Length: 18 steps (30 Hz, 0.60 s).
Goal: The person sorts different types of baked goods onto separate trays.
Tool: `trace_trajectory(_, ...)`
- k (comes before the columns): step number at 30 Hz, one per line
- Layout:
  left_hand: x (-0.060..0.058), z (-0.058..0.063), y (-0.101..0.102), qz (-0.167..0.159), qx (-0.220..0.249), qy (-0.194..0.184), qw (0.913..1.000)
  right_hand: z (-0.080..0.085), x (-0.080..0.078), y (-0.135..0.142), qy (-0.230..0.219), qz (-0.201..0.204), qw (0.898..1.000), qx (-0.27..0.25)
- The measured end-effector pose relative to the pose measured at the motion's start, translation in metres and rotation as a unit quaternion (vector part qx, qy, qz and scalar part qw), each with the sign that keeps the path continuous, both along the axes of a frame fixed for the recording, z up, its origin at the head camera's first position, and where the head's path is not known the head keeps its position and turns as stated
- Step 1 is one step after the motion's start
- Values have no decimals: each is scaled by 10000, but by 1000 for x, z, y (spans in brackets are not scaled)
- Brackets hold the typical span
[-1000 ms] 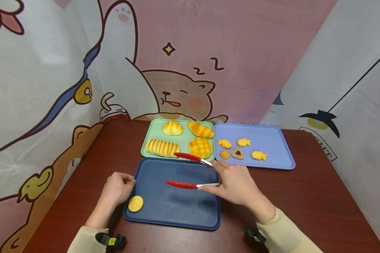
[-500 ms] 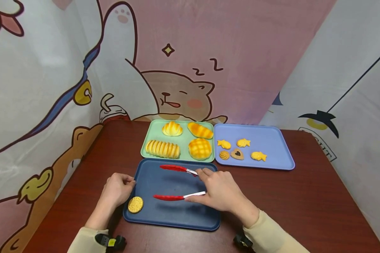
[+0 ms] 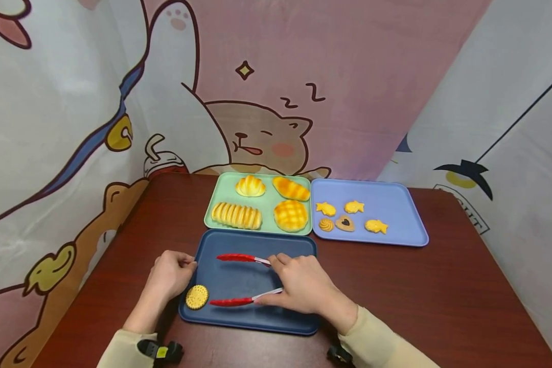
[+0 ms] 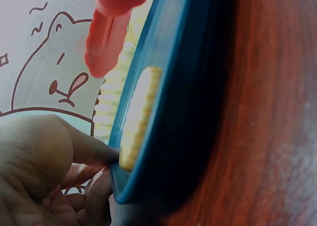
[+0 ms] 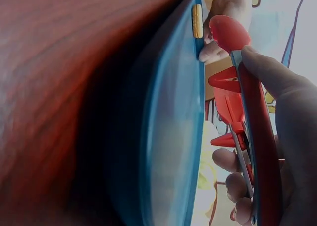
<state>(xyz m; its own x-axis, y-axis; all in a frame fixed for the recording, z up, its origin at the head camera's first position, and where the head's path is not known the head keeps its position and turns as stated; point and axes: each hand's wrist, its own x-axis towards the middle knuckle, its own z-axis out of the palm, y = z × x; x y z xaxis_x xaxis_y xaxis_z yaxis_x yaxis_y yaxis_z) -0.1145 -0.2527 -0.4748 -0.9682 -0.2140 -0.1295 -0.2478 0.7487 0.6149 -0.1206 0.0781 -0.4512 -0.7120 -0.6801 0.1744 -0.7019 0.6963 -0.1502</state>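
My right hand [image 3: 303, 283] holds a pair of red-tipped tongs [image 5: 262, 151] over the dark blue tray [image 3: 253, 324]. The two arms of the tongs are spread apart, with nothing between their tips. Near the tray's left front corner lies a round yellow cracker [image 3: 197, 297], just left of the nearer tong tip. At the tray's left edge, my left hand [image 3: 170, 276] pinches the rim between thumb and fingers, as the left wrist view shows close up.
Behind the blue tray, a green tray [image 3: 269, 180] bears several breads, among them a ridged loaf [image 3: 236, 215] and a round bun [image 3: 291, 215]. Beside it a lavender tray [image 3: 405, 225] holds small biscuits, including a heart-shaped one [image 3: 345, 223] and fish-shaped ones [image 3: 376, 226].
The right hand has moved left and toward me with the tongs, bringing their tips from the tray's back right part close to the cracker. The left hand has stayed at the rim.
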Motion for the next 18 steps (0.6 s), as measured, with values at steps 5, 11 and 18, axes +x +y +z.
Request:
trace_trajectory(5,0,-1,-1,-24,-16,39,10000,-2,0,-10,-99,84,9999,81)
trace_trajectory(11,-1,-1,0,-14,-1,23,10000,-4,0,-21,-151,265,9995,113)
trace_trajectory(18,0,-1,-1,3,33,-14,10000,-8,2,-31,-32,446,9987,247)
